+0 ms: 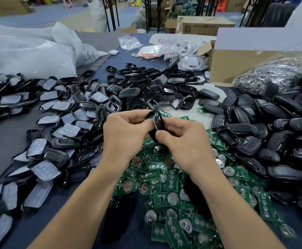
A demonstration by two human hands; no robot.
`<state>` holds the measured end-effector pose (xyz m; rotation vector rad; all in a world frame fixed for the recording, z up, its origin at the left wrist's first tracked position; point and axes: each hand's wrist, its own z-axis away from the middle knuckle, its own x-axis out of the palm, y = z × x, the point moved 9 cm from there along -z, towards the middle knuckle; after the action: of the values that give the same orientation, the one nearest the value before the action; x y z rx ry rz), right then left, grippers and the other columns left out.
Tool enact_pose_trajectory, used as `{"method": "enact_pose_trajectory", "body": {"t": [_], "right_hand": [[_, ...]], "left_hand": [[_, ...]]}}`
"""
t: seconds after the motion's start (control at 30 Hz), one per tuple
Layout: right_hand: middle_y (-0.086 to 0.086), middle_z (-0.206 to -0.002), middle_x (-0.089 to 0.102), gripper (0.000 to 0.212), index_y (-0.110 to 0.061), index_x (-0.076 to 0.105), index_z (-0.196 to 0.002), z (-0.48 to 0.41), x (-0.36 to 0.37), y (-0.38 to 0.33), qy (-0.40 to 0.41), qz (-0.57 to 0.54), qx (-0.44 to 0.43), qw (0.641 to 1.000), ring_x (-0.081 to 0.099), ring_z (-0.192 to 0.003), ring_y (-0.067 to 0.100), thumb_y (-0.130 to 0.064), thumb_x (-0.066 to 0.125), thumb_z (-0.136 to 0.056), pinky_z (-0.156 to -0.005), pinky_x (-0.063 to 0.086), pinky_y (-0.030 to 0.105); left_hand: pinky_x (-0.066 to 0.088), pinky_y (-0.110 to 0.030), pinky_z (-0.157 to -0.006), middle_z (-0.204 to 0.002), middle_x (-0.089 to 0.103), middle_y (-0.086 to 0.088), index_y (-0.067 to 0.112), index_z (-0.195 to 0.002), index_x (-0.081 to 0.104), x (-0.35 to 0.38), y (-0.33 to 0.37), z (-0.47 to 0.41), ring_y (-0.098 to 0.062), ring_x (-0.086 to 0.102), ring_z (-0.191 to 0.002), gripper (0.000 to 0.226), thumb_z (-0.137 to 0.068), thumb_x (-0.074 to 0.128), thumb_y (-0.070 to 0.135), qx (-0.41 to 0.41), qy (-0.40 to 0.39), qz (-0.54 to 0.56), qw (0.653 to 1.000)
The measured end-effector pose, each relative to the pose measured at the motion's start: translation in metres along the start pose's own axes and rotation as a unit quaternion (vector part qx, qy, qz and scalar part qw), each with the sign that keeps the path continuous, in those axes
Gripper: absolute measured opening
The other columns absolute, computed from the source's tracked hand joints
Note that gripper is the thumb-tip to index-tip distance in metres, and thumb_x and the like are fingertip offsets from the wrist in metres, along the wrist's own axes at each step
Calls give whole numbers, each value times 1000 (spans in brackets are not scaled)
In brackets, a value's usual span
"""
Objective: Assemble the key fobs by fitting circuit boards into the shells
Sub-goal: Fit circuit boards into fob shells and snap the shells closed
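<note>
Head view showed both hands raised over the green circuit boards point(166, 177): left hand point(123, 139) and right hand point(186, 141) pinched one black key fob shell point(157, 123) edge-on between them, loose shells point(146, 87) heaped around.

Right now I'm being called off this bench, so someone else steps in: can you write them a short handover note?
Left hand and right hand both pinch one black plastic key fob shell, held edge-on between them; whether a board sits inside cannot be seen.
Green circuit boards with round silver cells lie heaped under the hands.
Black front shells with pale button pads are piled to the left, empty black shells further back, closed-looking black fobs to the right.
Done: seemingly the right-hand pile. Left: close this fob, then the many loose boards and shells.
</note>
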<state>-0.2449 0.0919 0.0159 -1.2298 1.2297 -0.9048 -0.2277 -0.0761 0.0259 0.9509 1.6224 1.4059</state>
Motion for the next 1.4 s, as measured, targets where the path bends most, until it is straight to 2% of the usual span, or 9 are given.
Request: {"method": "enact_pose_trajectory", "body": {"t": [0.13,0.4,0.53,0.7,0.8,0.93,1.03,1.17,1.4], "right_hand": [[-30,-83,75,30,-40,79,-94,0,-7,-5,23,53,-32,998,71,-82,-10,-13,80,-82,-68,51,4],[-38,-72,68,38,-48,73,-80,-2,-12,-9,13,80,-50,995,68,-79,-16,-12,84,-79,-66,47,0],[-36,-70,67,36,-38,80,-99,-1,-14,-10,20,96,-55,994,68,-83,-17,-14,88,-73,-71,47,-1],[-28,-91,74,45,-32,79,-111,-2,-14,-12,-2,86,-59,995,71,-89,-11,-18,92,-71,-80,52,5],[-40,-75,67,47,-50,71,-98,1,-10,-17,-9,85,-74,994,67,-86,-18,-14,89,-74,-75,47,-1],[-38,-84,71,62,-65,62,-104,6,-7,-22,11,111,-93,989,71,-89,-9,-14,85,-79,-75,54,9],[-17,-86,76,43,-49,72,-113,10,-6,-21,41,177,-104,978,69,-82,3,-20,79,-83,-72,55,17],[-12,-79,72,26,-30,72,-109,17,1,-26,75,247,-123,958,64,-69,10,-20,70,-85,-68,57,33],[-10,-100,77,47,-32,74,-120,27,1,-49,145,295,-198,923,70,-91,19,-11,77,-79,-86,60,39]], "left_hand": [[65,-32,-74,-93,82,-5,18,-99,84,14,-8,0,-20,79,-89,20,-88,79,2,-45,-87,67,993],[62,-29,-84,-112,80,-3,18,-125,74,26,-11,2,-20,77,-105,44,-90,69,-9,-40,-208,68,975],[62,-28,-82,-111,80,-5,21,-123,75,25,-8,3,-21,77,-103,48,-87,73,-10,-24,-216,76,973],[62,-32,-85,-110,80,-8,25,-118,80,20,0,0,-24,77,-99,53,-70,90,4,3,-226,57,973],[60,-25,-81,-100,81,-9,24,-107,83,20,4,0,-16,76,-85,47,-63,90,10,26,-221,65,973],[61,-26,-81,-92,81,-13,20,-106,83,19,8,0,-18,76,-83,44,-63,92,19,47,-200,50,977],[64,-30,-77,-93,82,-6,22,-99,84,17,10,2,-20,79,-88,27,-73,91,16,48,-159,44,985],[65,-29,-71,-81,81,7,36,-85,85,9,14,4,-13,79,-79,21,-83,85,15,68,-58,-21,996],[64,-26,-68,-75,79,8,45,-72,82,7,16,6,-12,78,-74,43,-88,79,5,69,-14,5,998]]}}
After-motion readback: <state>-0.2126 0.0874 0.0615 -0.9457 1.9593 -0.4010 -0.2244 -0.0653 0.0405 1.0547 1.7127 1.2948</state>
